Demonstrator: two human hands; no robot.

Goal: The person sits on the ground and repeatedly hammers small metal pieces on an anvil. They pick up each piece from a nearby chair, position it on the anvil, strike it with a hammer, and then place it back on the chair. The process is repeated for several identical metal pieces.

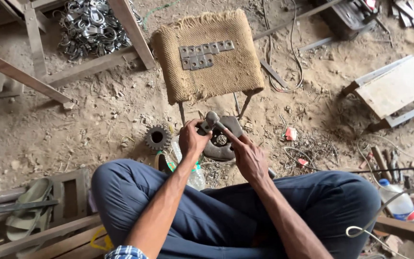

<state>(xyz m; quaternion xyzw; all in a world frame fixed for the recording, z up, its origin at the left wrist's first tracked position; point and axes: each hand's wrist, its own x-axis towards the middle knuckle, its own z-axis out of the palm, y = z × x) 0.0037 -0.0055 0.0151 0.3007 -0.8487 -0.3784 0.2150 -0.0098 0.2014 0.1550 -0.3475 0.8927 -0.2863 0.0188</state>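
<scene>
1. Left hand (192,140) clenched around the head end of a grey metal hammer-like tool (212,120), centre of the frame, just below the stool.
2. Right hand (249,156) gripping the same tool lower along its shaft, forefinger stretched up toward the head; far end of the shaft hidden behind the hand.
3. Tool held above a round dark metal disc (222,141) lying on the dirt floor (97,120); whether touching it cannot be told.
4. Toothed gear (157,138) on the floor just left of the left hand.
5. Stool (207,55) covered in burlap at upper centre, carrying a row of small flat metal plates (203,53).
6. Pile of shiny metal clamps (92,26) at upper left, between wooden beams.
7. Plastic bottle (195,175) beside the left knee; another bottle (401,204) at lower right.
8. Green sandal (27,213) at lower left on wooden slats.
</scene>
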